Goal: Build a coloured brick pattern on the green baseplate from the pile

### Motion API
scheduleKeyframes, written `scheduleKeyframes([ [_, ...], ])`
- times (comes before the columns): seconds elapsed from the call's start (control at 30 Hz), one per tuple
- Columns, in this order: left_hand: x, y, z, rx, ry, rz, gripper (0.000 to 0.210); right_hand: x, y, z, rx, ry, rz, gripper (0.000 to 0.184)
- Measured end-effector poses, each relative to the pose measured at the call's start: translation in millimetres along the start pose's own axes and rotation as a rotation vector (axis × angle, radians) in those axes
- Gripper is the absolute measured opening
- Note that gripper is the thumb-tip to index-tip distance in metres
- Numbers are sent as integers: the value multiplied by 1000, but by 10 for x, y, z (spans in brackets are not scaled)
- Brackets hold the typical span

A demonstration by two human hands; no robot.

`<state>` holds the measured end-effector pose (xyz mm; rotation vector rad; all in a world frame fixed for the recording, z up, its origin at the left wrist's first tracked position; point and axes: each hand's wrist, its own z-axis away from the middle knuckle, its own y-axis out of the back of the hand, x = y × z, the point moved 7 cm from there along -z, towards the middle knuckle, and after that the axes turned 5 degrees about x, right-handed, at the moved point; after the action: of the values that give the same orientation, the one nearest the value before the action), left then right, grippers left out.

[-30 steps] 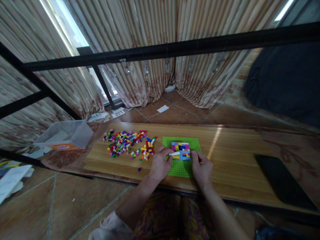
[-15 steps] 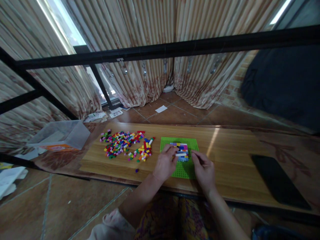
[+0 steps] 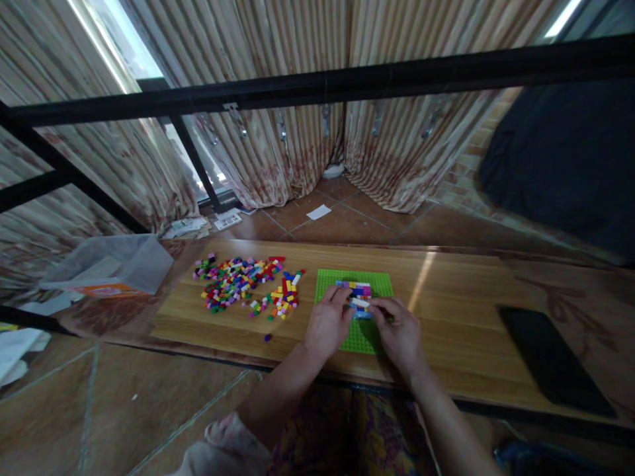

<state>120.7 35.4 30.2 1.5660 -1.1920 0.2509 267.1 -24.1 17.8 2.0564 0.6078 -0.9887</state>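
White brick over build on green plate — pinched by left hand, touched by right hand; gripped there or not, cannot tell. Could tilt or slip — if pressed harder at one end.

Striped curtains behind black rail

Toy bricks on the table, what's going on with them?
A person's left hand and right hand are at either end of a long white brick, over a colourful brick build on a green baseplate. I can't tell whether it is pressed down. A heap of loose bricks lies on the wooden table, left of the baseplate.
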Motion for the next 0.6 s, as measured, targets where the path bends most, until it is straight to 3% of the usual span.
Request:
scheduleKeyframes([
  [0.37,56,67,121,25,-150,-46,28,-150,-15,-37,-79,186,242,31],
  [0.6,126,4,206,-36,-182,-196,31,-142,24,-21,7,109,191,27],
])
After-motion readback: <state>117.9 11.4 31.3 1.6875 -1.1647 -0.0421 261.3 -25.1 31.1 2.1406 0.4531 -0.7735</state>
